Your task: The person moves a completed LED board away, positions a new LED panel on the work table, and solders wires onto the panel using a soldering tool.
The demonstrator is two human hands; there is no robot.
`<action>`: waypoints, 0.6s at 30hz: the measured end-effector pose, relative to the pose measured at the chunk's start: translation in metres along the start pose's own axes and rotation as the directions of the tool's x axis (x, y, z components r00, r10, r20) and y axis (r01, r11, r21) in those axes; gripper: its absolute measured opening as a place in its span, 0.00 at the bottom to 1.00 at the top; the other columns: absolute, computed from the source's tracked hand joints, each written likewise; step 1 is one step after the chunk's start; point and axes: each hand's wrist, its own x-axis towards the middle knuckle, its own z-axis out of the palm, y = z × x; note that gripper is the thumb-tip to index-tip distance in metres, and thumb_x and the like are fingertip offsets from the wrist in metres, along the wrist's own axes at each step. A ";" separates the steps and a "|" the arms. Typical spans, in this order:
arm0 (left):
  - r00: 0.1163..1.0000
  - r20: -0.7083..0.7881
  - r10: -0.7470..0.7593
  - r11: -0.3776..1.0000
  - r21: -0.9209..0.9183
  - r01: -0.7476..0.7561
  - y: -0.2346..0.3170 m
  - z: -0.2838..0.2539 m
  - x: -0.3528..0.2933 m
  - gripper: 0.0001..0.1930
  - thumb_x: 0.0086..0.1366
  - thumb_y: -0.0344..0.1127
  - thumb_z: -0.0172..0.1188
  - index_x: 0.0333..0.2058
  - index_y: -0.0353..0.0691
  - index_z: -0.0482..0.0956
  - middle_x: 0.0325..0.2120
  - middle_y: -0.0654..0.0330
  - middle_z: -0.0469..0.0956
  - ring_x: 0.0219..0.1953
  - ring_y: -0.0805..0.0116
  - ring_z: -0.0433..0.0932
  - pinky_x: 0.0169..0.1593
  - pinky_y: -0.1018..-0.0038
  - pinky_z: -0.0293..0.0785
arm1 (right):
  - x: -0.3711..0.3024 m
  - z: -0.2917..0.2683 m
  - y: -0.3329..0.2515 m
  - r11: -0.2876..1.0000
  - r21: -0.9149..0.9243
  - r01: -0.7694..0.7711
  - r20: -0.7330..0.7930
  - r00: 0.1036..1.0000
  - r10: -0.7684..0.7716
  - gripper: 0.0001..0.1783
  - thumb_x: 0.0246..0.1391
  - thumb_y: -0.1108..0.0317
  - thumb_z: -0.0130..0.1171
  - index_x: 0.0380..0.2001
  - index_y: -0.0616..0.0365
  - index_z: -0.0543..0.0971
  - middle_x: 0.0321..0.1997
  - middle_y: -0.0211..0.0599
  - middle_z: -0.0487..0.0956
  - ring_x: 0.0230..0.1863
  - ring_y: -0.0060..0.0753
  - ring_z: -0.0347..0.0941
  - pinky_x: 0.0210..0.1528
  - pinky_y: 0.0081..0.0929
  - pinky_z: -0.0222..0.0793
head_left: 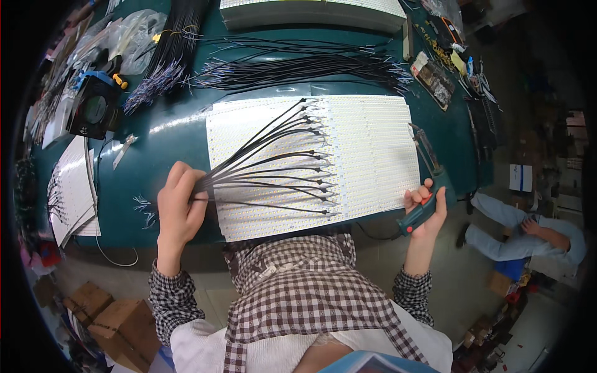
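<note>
A sheet of white LED boards (376,149), dotted with rows of small yellowish chips, lies in front of me on the table. My left hand (180,208) is closed round a bunch of black wires (216,178) by the sheet's left edge. From there the wires fan out rightward over the boards, their tips resting in a column near the middle. Loose stripped ends stick out left of the hand. At the sheet's right edge, my right hand (435,214) grips a green soldering gun (443,180) with a red trigger, its metal tip pointing up and away, apart from the wires.
Black wire bundles (298,71) lie beyond the boards, with another bundle (171,56) at far left. A thick stack of boards (314,15) stands at the back. Left are a black fan-like device (94,109) and wired boards (76,193). A person (528,233) sits at right.
</note>
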 end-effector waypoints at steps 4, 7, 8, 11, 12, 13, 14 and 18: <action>0.988 -0.145 0.059 0.994 -0.084 -0.071 0.006 -0.029 -0.017 0.11 0.51 0.21 0.54 0.36 0.31 0.77 0.28 0.54 0.68 0.31 0.60 0.69 0.35 0.72 0.66 | -0.001 0.009 -0.007 0.999 -0.029 0.032 0.020 0.999 -0.031 0.19 0.67 0.51 0.56 0.47 0.56 0.73 0.30 0.29 0.75 0.34 0.29 0.73 0.57 0.42 0.75; 0.992 -0.119 -0.042 0.995 -0.092 0.031 -0.014 -0.054 -0.029 0.11 0.51 0.20 0.54 0.35 0.29 0.75 0.30 0.54 0.69 0.31 0.62 0.68 0.35 0.75 0.64 | 0.002 0.018 -0.005 0.999 -0.049 0.014 0.080 0.997 -0.010 0.19 0.67 0.51 0.56 0.47 0.55 0.73 0.30 0.29 0.75 0.34 0.28 0.74 0.57 0.42 0.74; 0.995 -0.089 -0.054 0.997 -0.067 0.048 -0.025 -0.061 -0.033 0.10 0.53 0.19 0.54 0.36 0.29 0.75 0.32 0.54 0.69 0.31 0.61 0.70 0.36 0.74 0.65 | 0.004 0.020 -0.003 0.998 -0.057 -0.008 0.109 0.994 0.014 0.19 0.67 0.51 0.56 0.47 0.55 0.73 0.30 0.29 0.75 0.34 0.28 0.74 0.57 0.42 0.74; 0.983 -0.060 -0.173 0.982 0.070 0.177 -0.051 -0.070 -0.049 0.11 0.55 0.19 0.55 0.38 0.30 0.76 0.33 0.54 0.71 0.35 0.56 0.74 0.40 0.69 0.69 | 0.016 0.027 0.001 0.996 -0.076 -0.054 0.134 0.989 0.064 0.19 0.67 0.51 0.56 0.48 0.56 0.73 0.31 0.29 0.76 0.35 0.28 0.74 0.56 0.41 0.74; 0.978 -0.032 -0.208 0.935 0.286 0.208 -0.058 -0.072 -0.054 0.16 0.56 0.19 0.57 0.45 0.33 0.77 0.40 0.53 0.75 0.44 0.51 0.76 0.49 0.63 0.72 | 0.021 0.029 0.001 0.995 -0.067 -0.068 0.151 0.986 0.077 0.19 0.67 0.51 0.55 0.48 0.56 0.73 0.31 0.29 0.76 0.35 0.28 0.74 0.56 0.40 0.74; 0.979 -0.060 -0.196 0.935 0.291 0.205 -0.059 -0.069 -0.064 0.16 0.56 0.19 0.57 0.45 0.33 0.77 0.40 0.53 0.75 0.44 0.51 0.76 0.49 0.63 0.72 | 0.025 0.030 0.001 0.997 -0.041 -0.064 0.151 0.986 0.070 0.19 0.68 0.51 0.55 0.48 0.56 0.73 0.31 0.29 0.76 0.35 0.28 0.74 0.55 0.40 0.73; 0.973 -0.192 -0.125 0.875 0.442 0.200 -0.056 -0.064 -0.076 0.20 0.56 0.20 0.59 0.49 0.35 0.77 0.44 0.52 0.76 0.47 0.49 0.76 0.53 0.63 0.71 | 0.028 0.032 0.000 0.993 -0.061 -0.097 0.170 0.980 0.106 0.19 0.68 0.51 0.55 0.48 0.56 0.73 0.31 0.29 0.76 0.35 0.28 0.74 0.55 0.40 0.73; 0.665 -0.631 -0.401 0.829 0.059 0.556 -0.022 -0.019 -0.142 0.18 0.65 0.32 0.66 0.52 0.36 0.76 0.44 0.56 0.79 0.45 0.65 0.79 0.47 0.73 0.75 | 0.041 0.031 -0.007 0.992 -0.050 -0.115 0.194 0.973 0.123 0.19 0.68 0.52 0.56 0.48 0.57 0.73 0.31 0.30 0.77 0.35 0.30 0.74 0.54 0.39 0.73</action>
